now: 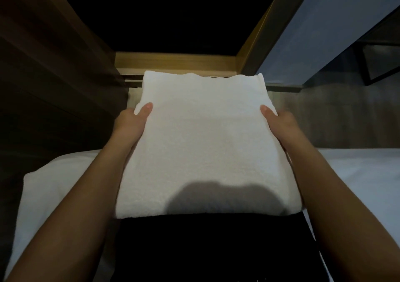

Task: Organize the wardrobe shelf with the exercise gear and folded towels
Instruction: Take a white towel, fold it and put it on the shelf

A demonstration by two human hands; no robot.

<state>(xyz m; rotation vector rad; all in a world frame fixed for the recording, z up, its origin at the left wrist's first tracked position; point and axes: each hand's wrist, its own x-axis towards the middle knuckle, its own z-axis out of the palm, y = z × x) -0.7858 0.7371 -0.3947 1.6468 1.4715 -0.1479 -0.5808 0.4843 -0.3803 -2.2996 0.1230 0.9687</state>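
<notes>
I am holding a folded white towel [205,143] flat in front of me, level and off the bed [54,186], with my left hand [129,122] on its left edge and my right hand [280,123] on its right edge. Each grip is closing on the towel: a thumb [146,108] is pressing on top while the other fingers are going underneath, where I cannot see them. Both hands are sitting towards the far half of the side edges, at about the same depth, so neither one is nearer the goal. The wardrobe shelf [175,62] is lying straight ahead, just past the towel's far edge, its pale wooden front lip running left to right and the dark opening [173,22] rising above it. The towel's long axis seems to be running near to far, pointing squarely at that opening, and its width looks a close match for the gap between the side panels. I am judging that the coming move is a straight push forward and slightly up, far edge leading. The opening is too dark for me to tell what is lying inside, so I cannot say whether any exercise gear is there.
</notes>
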